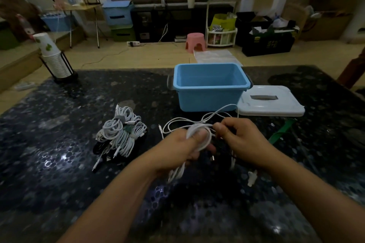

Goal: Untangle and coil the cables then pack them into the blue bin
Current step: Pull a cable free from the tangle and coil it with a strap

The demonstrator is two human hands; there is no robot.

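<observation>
Your two forearms reach in from the bottom edge over a dark, glossy table [59, 144] with a pebbled, speckled surface. Your left hand [183, 146] is clenched around a white cable [199, 134], several smooth round loops of it wound over your thumb and more strands hanging below your fist. Your right hand [241, 136] pinches the same cable between thumb and fingertips, just beside the loops, and loose thin curves of it arc up and back toward the bin. A small white plug [251, 178] lies on the table beneath your right wrist.

To your left, apart from your hands, sits one heaped bundle of cables [122, 134]: mostly white coils, with some black ones underneath, too tangled to count. Bare tabletop stretches wide to the left of it.

Just beyond your hands stands the blue bin [209, 87], one rectangular plastic tub with rounded corners and a lipped rim, open at the top, with no cable visible inside. Its flat white lid [270, 102], with a grey recessed handle, lies touching the bin's right side. A green strap [282, 130] trails from under the lid's near edge.

At the table's far left corner, one tilted stack of paper cups [52, 55] leans in a black wire holder. Past the table, a pink stool [195, 42] stands on the floor.
</observation>
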